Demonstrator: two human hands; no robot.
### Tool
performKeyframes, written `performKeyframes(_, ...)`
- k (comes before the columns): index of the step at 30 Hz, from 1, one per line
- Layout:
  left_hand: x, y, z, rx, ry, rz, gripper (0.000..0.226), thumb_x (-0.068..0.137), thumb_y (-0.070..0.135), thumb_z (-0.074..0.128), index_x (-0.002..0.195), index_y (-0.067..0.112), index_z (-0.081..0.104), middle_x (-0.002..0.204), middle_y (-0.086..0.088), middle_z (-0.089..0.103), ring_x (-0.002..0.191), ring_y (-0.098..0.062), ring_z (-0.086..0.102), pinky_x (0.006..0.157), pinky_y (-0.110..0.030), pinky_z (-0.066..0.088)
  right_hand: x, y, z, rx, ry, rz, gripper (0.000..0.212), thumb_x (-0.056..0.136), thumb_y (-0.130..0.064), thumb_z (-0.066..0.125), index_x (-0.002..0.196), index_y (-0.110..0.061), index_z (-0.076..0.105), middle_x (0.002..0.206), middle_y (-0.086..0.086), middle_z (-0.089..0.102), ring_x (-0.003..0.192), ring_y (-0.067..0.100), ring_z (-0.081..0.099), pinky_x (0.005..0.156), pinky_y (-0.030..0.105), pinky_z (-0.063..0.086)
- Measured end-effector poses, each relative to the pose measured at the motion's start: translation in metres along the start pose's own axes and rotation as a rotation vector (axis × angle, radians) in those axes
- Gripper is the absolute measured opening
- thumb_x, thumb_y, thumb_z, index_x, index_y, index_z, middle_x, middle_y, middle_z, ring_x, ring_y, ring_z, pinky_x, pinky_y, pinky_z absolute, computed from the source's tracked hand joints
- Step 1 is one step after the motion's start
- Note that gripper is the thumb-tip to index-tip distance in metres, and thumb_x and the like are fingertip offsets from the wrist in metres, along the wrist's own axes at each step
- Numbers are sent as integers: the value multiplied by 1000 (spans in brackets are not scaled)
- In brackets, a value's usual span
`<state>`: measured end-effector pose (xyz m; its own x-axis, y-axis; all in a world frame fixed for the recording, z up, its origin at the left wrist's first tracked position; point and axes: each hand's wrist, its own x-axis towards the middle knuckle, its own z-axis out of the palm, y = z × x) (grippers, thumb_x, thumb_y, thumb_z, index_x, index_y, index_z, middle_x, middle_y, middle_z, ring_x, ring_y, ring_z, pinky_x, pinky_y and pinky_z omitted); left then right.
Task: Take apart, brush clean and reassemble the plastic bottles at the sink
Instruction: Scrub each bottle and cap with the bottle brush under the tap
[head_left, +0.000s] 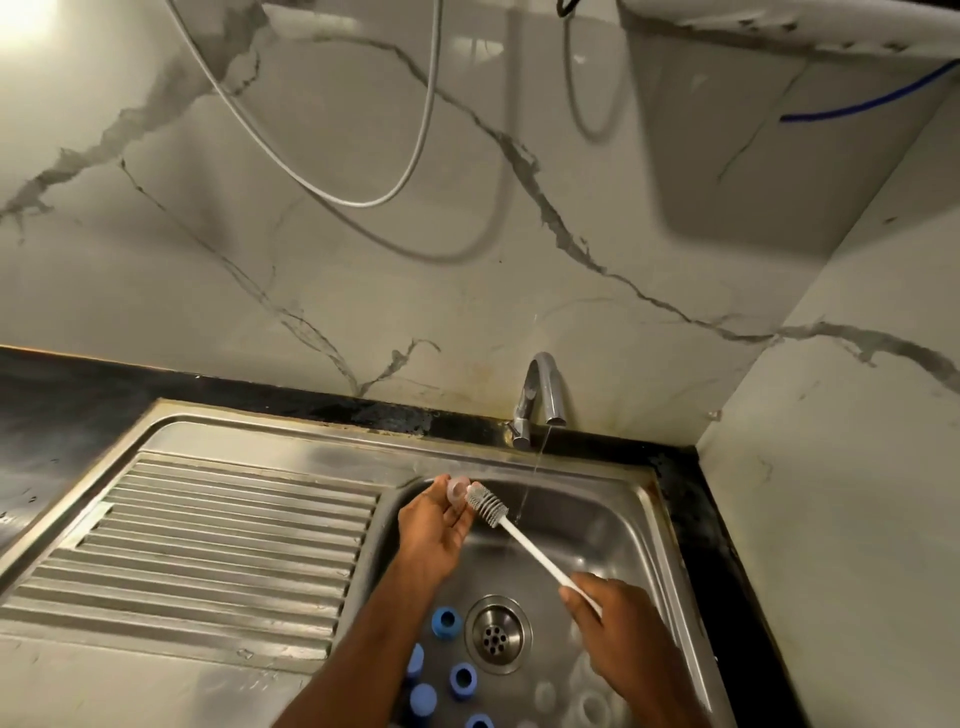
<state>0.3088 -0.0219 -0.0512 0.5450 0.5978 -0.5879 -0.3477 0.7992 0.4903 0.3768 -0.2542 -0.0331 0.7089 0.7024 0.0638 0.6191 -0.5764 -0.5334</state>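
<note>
L hand (435, 525) pinches 1 disc (457, 488), R hand (621, 626) grips 1 brush (527, 547); 5 blue caps (462, 679).

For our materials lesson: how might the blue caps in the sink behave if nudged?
The blue caps look small and hollow, so probably light. Being round, one on edge could roll toward the drain. With the tap running, likely slippery.

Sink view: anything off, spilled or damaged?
Nothing spilled or broken. The tap runs a thin stream that falls beside the brush, not on the clear part held by the left hand. Loose blue caps lie around the drain.
</note>
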Motion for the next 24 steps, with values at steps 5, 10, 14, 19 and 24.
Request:
performKeyframes(5,-9,-3,-1,70,-40,57,21,101,20,57,112,3,65,105,-18,74,101,-29,71,103,-48,52,-4,-27,-4,-318,86,-10,31,101,-51,41,123,-40,59,105,-7,64,96,12,63,73,29,47)
performKeyframes(10,-13,2,1,67,-95,118,26,105,9,47,127,4,59,122,-23,64,102,-33,69,99,-53,53,-8,-30,-2,-493,289,-170,14,81,-30,80,93,-26,73,64,-5,56,58,16,58,40,28,41)
performKeyframes(14,-24,4,7,-14,-118,69,26,104,9,47,127,3,56,106,-19,64,91,-32,68,83,-44,57,-6,-37,-4,-514,349,-231,21,90,-32,58,98,-23,75,66,-4,60,60,18,59,42,29,41)
performKeyframes(19,-29,2,13,-31,-217,143,35,107,23,42,134,4,53,87,-12,64,85,-27,67,90,-40,54,0,-57,-11,0,-49,142,35,99,-45,53,79,-19,66,62,-3,62,54,11,56,52,30,41)
performKeyframes(24,-30,3,8,-9,-289,117,42,104,27,43,138,5,53,98,-13,70,98,-29,71,89,-39,56,8,-55,-28,525,-311,388,37,102,-38,53,83,-12,71,56,-2,56,41,7,41,41,24,30)
